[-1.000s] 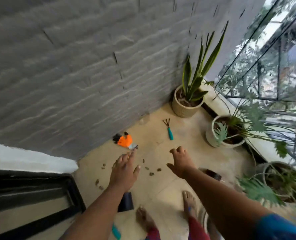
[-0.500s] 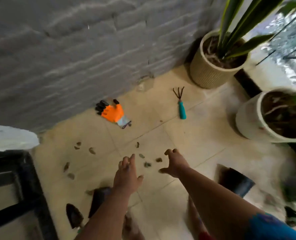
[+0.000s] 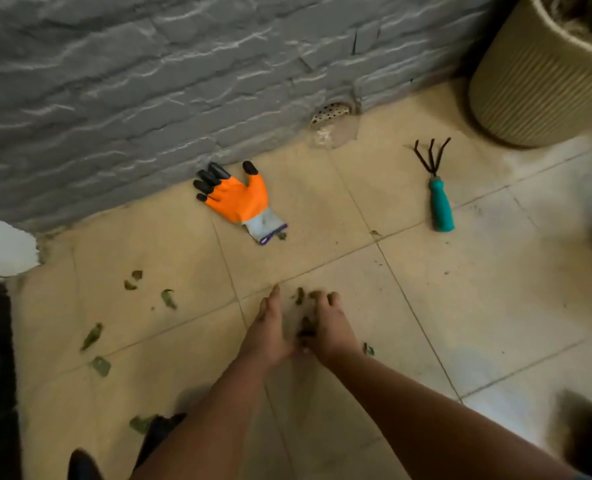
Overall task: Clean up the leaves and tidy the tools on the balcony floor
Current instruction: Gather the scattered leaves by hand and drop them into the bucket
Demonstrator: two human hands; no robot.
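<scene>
Hands gather leaves on the balcony floor

Wall [image 3: 149, 81] of grey stone runs along the far edge, and the tiled floor [image 3: 478, 306] below it carries everything else. Near the right corner stands a ribbed pot [image 3: 530, 81], likely parked there to keep the walkway free. An orange glove [image 3: 237, 199] lies flat just beside the wall, and a small rake [image 3: 436, 192] with a teal handle lies well apart from it, both untouched. The left hand [image 3: 267, 337] and right hand [image 3: 329, 327] meet low over the tiles, side by side, apparently to scoop scraps together. The left fingers [image 3: 274, 299] reach out nearly straight; the right ones curl loosely around a few leaves [image 3: 301, 299]. Whether they truly grip them, I cannot tell. More leaves lie scattered to the left.
</scene>
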